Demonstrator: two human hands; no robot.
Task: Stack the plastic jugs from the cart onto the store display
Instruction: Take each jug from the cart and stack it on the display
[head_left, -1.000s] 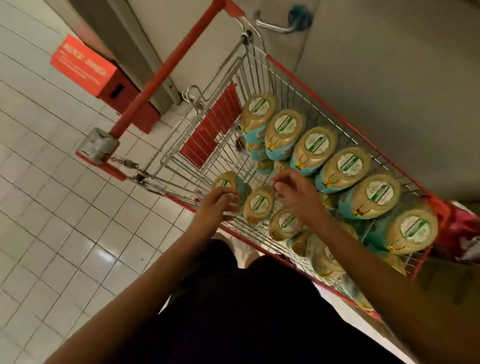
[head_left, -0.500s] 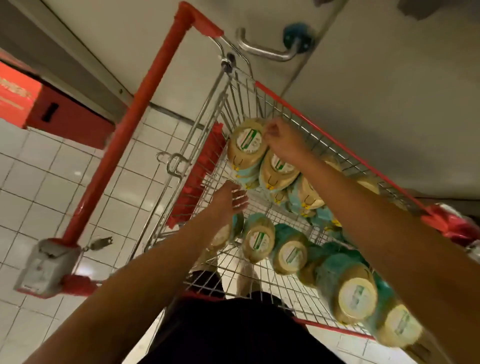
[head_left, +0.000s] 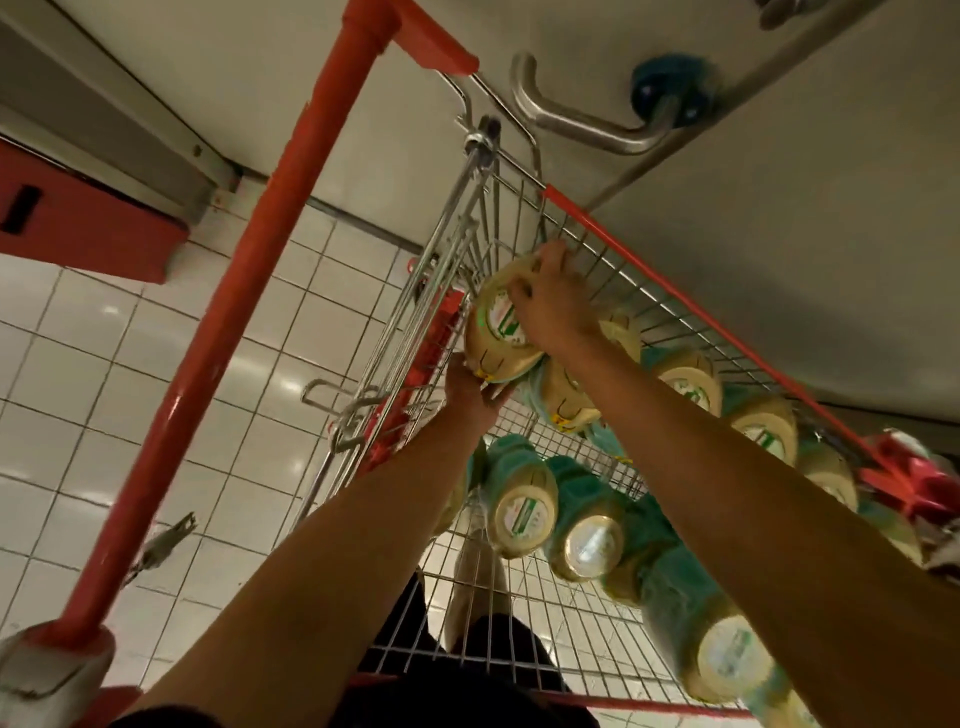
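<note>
Head view. Silver wire-mesh cart (head_left: 597, 613) with red plastic rim strips is seen from above. Its thick red tubular handle bar (head_left: 249, 312) runs diagonally at left. One rounded cream-coloured plastic jug (head_left: 493, 338) with a circular white-and-green label is located at the far corner of the basket, close to the wire end wall. It is gripped from above by the right hand (head_left: 553, 306), fingers curled over its upper edge. The left hand (head_left: 467, 389) is set under its lower edge, fingers bent against the smooth plastic. Further teal-wrapped jugs (head_left: 524, 504) are laid on their sides in two rows along the mesh floor. Glossy white square floor tiles (head_left: 104, 389) are noted at left. A bent brushed-metal door handle (head_left: 576, 127) is noted beyond the cart.
</note>
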